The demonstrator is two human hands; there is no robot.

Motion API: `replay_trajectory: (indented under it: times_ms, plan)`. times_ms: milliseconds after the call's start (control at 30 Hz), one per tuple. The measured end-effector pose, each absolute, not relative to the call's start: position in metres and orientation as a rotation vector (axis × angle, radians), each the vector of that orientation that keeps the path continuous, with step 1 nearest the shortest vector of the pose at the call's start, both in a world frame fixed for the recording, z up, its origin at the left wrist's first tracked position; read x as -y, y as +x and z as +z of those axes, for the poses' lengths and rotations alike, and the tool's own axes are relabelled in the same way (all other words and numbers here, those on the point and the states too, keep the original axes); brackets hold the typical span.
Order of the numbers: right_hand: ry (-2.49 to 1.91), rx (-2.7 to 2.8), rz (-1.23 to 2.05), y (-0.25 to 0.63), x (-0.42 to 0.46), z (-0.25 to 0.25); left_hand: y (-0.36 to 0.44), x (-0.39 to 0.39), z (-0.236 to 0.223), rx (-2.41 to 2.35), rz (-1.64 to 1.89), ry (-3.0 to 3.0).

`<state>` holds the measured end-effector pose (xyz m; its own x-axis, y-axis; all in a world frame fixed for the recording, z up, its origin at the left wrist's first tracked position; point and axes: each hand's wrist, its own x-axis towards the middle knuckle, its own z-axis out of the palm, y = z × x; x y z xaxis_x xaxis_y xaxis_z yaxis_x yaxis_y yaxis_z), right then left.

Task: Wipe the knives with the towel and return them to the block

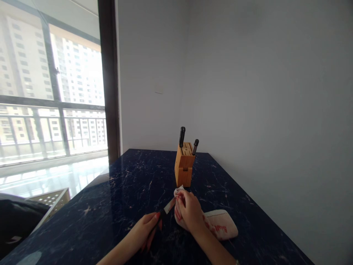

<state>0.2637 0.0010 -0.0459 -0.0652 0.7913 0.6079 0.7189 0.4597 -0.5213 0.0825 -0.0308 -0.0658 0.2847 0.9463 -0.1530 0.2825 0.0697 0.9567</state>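
- The surface [116, 198] is dark blue marble-patterned stone, set against a white wall [248, 92], with a tall window [55, 92] to the left of the fingers.
- The left hand [143, 232] has its fingers clenched around the black handle of a kitchen knife [168, 207].
- The knife's long axis runs diagonally, with the blade pointing forward and rightward into the white cloth [220, 224].
- The right hand [189, 211] has its fingers clenched on that cloth, around the blade's far end.
- A wooden knife block [184, 165] holding two black-handled knives [182, 137] stands just beyond the right fingers, touching nothing in hand.
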Motion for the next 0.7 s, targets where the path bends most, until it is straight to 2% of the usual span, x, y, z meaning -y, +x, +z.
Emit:
replay_trajectory:
  times_ms: [333,567,700]
  plan:
    - [-1.442,1.687,0.125,0.279,-0.016,-0.057,0.081,0.029,-0.069,-1.197,0.73,1.443]
    - [-1.286,1.789,0.158,0.273,-0.013,-0.055,0.081,0.029,-0.069,-1.19,0.768,1.419]
    - [-1.349,1.667,0.208,0.277,-0.015,-0.054,0.079,0.023,-0.076,-1.15,0.77,1.43]
